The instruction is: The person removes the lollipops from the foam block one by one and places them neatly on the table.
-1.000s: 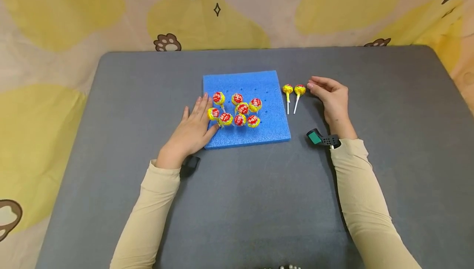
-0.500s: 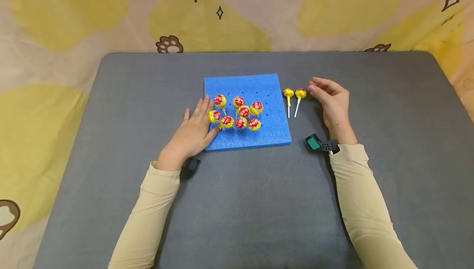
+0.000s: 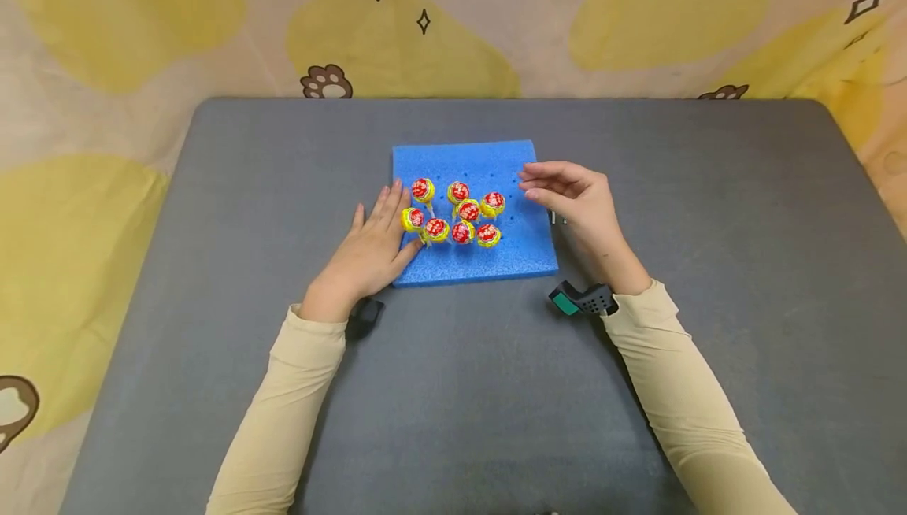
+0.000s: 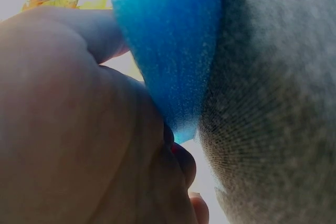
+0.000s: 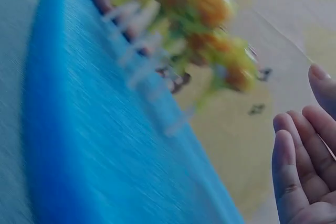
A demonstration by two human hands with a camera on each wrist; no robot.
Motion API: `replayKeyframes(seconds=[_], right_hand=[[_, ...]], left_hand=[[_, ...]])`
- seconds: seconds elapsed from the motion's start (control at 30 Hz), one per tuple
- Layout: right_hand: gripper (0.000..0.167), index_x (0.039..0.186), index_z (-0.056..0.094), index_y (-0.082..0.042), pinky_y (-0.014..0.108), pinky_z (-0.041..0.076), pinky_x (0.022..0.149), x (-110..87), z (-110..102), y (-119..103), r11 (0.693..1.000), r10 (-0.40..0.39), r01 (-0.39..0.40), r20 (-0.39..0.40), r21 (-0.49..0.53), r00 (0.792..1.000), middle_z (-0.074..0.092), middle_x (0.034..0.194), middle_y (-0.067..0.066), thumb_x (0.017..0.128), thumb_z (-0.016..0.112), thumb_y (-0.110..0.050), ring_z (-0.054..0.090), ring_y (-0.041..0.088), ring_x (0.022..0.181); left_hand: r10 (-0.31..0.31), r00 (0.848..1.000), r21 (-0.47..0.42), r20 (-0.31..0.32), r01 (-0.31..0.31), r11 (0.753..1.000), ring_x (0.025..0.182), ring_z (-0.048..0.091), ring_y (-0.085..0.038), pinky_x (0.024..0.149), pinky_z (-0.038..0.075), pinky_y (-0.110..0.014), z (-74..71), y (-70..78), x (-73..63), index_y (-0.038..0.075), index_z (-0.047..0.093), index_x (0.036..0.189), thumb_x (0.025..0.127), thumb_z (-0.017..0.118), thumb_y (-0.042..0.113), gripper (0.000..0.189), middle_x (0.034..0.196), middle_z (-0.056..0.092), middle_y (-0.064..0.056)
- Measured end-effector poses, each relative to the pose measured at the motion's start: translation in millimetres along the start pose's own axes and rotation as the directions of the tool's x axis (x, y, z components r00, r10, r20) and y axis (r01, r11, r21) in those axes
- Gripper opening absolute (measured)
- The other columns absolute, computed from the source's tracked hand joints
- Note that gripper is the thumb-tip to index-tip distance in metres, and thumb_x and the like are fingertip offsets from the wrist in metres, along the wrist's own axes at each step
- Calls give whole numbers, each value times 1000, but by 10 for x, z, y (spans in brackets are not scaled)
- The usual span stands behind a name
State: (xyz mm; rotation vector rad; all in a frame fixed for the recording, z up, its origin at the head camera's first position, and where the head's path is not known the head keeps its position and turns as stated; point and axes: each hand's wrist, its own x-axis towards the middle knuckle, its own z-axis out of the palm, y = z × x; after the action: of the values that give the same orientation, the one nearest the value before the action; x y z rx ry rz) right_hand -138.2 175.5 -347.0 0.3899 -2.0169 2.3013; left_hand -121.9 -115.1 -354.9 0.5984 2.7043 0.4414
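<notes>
Several lollipops (image 3: 468, 211) in yellow and red wrappers stand by their sticks in a blue foam block (image 3: 524, 255) dotted with small holes. My left hand (image 3: 364, 259) rests against the block's left edge, fingers extended and thumb on the foam; the left wrist view shows the foam's side (image 4: 173, 40) close to the palm. Over the block's right edge hovers my right hand (image 3: 584, 204), its fingers lightly bent. In the right wrist view that hand (image 5: 304, 166) holds nothing, apart from the blurred lollipops (image 5: 194, 3). Beneath it two loose sticks (image 3: 553, 217) show; their candy heads are hidden.
A grey table (image 3: 453, 389) bears the block. Behind it hangs a cream and yellow patterned cloth (image 3: 482, 19). A black strap with a green patch (image 3: 577, 299) sits at the right wrist.
My right hand has moved left, from beside the two loose lollipops to above the foam's right edge, now covering their heads. The left hand stays on the block.
</notes>
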Motion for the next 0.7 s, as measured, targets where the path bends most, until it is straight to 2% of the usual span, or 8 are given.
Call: replayKeyframes(seconds=[0.1,0.2,0.5,0.7], right_hand=[[28,106,68,7,27,52,83,-31,97,45,999,35,-35,41,0,999,71,97,9,79,70,8,66,20,92],[28,105,68,7,28,52,82,-48,161,109,999,38,-40,60,36,997,71,96,7,78,69,12,66,20,93],[33,110,65,9,27,51,83,-91,206,226,998,-8,5,48,62,999,69,104,5,78,68,13,63,19,98],[33,111,65,8,27,51,83,-96,225,264,999,21,-24,62,48,998,68,106,3,78,67,15,63,19,98]], left_hand=[[-1,1000,3,-5,1,1000,143,-12,-22,112,-6,-51,11,-8,-1,7,-3,151,99,39,40,74,157,-11,-8],[-2,1000,3,-10,2,1000,143,-12,-22,112,-6,-50,14,-12,0,7,-3,151,98,39,40,75,157,-11,-8],[0,1000,6,-11,0,1000,142,-13,-22,112,-7,-49,-4,9,26,7,-3,151,99,38,40,74,157,-11,-8],[-9,1000,5,-5,9,1000,143,-12,-22,112,-6,-49,3,5,18,7,-3,151,99,38,39,74,157,-11,-8]])
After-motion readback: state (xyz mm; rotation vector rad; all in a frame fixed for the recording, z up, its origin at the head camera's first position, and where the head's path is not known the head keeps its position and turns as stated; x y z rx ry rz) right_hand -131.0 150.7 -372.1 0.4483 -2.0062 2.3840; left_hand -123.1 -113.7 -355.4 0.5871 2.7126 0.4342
